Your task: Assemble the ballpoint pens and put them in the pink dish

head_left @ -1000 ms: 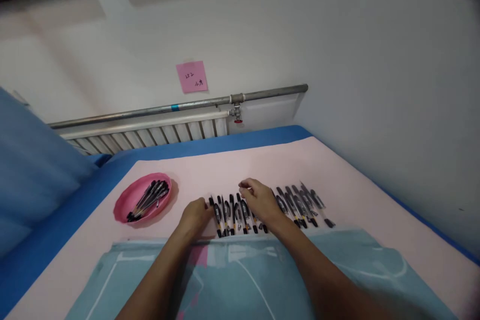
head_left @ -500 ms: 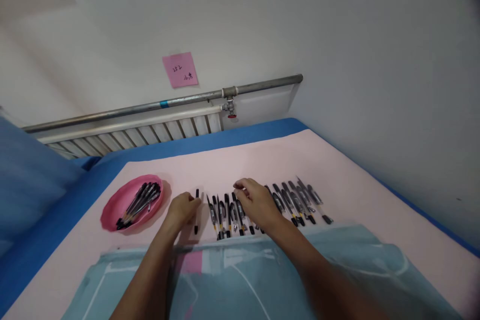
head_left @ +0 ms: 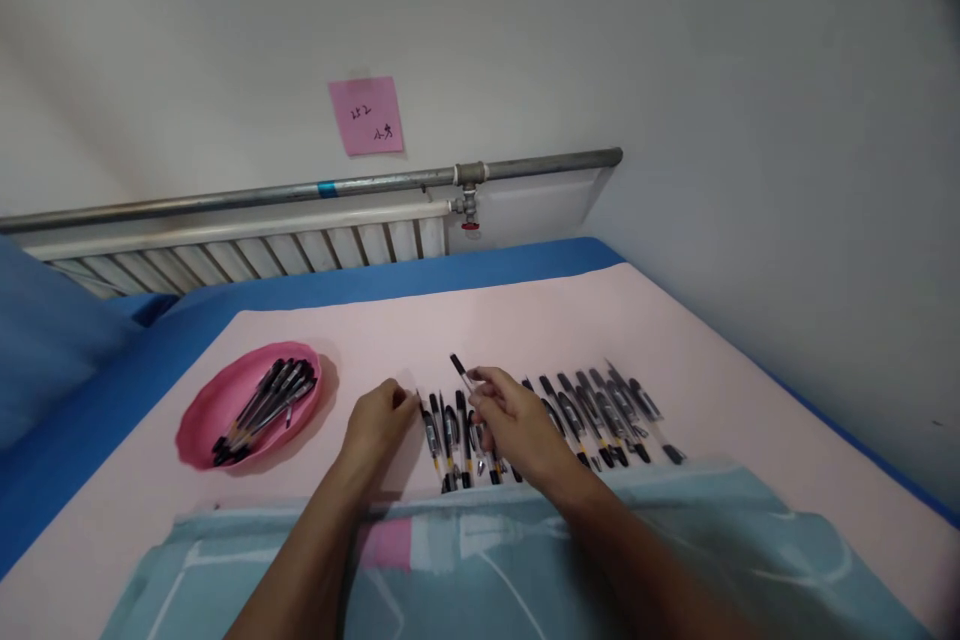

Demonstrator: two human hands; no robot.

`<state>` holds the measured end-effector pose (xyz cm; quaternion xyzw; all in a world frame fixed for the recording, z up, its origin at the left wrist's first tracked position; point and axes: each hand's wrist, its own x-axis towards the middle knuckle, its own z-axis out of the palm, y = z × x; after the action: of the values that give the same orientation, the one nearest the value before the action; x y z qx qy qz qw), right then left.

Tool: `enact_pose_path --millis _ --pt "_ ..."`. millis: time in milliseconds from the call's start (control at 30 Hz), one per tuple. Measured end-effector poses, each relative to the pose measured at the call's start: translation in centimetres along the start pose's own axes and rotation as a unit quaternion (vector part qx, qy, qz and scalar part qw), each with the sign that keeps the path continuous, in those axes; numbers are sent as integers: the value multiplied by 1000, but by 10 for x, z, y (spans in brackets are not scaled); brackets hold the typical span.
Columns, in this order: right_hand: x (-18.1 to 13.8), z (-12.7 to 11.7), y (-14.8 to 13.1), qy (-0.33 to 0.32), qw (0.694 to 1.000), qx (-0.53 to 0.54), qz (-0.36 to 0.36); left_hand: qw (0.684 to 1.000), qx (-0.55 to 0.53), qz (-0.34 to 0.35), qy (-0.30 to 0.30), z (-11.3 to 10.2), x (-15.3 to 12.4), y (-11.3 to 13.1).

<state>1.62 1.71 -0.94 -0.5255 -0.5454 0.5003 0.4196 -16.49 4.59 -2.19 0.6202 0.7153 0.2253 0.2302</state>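
Note:
A black-ended pen barrel (head_left: 458,366) sticks up and to the left from the pinched fingers of my right hand (head_left: 517,420), above the row of pen parts. My left hand (head_left: 381,420) is closed in a pinch at the left end of that row, its fingertips beside the thin tip of a pen refill (head_left: 421,404); whether it grips the refill is hidden. Pen barrels, refills and black caps (head_left: 451,430) lie side by side on the pink sheet. More pen parts (head_left: 600,410) lie right of my right hand, which hides part of the row.
A pink bowl (head_left: 191,415) holding several black pens (head_left: 270,405) stands at the left. Teal patterned cloth (head_left: 300,560) covers the near edge of the pink tabletop (head_left: 420,330). A radiator (head_left: 322,245) and a pipe (head_left: 247,198) run along the back wall.
The barrel that lay by my left hand is gone from that spot, and my right hand now holds a barrel. My left hand has moved right to the row. The view has shifted slightly.

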Motion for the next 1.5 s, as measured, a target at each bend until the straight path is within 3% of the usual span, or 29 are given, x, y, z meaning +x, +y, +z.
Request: enact_pose_path --millis 133,300,500,667,733,800,833,900,967,1067,1167,1500 --pt "-2 -5 -3 13 1000 8 2 991 132 5 -35 7 4 6" --pt "-3 -5 -6 12 1000 9 10 975 219 -17 -40 -3 4 7" --pt "-2 -3 -2 13 1000 2 -2 960 257 -18 -106 -16 -1 5" --pt "-1 -3 -2 17 1000 -20 -14 966 225 -8 -129 -23 -4 2" --pt "-2 -4 -3 19 998 -49 -38 984 144 -24 -102 -25 -5 -2" --pt "-4 -3 -6 9 994 -79 -69 994 -58 -50 -78 -27 -6 -5" --pt "-6 -1 -8 0 993 -88 -80 978 -186 -62 -73 -28 -7 -7" --pt "-12 3 -12 -19 991 -92 -95 907 -408 -75 -78 -31 -8 -7" --pt "-17 8 -16 -34 990 -92 -106 839 -533 -78 -76 -33 -8 -6" --pt "-21 11 -19 -31 987 -108 -118 790 -606 -79 -45 -37 -7 -4" --pt "-20 10 -17 -17 983 -134 -123 771 -632 -77 -11 -39 -6 -5" --pt "-21 11 -14 -39 970 -188 -150 779 -625 -53 2 -39 -10 0"
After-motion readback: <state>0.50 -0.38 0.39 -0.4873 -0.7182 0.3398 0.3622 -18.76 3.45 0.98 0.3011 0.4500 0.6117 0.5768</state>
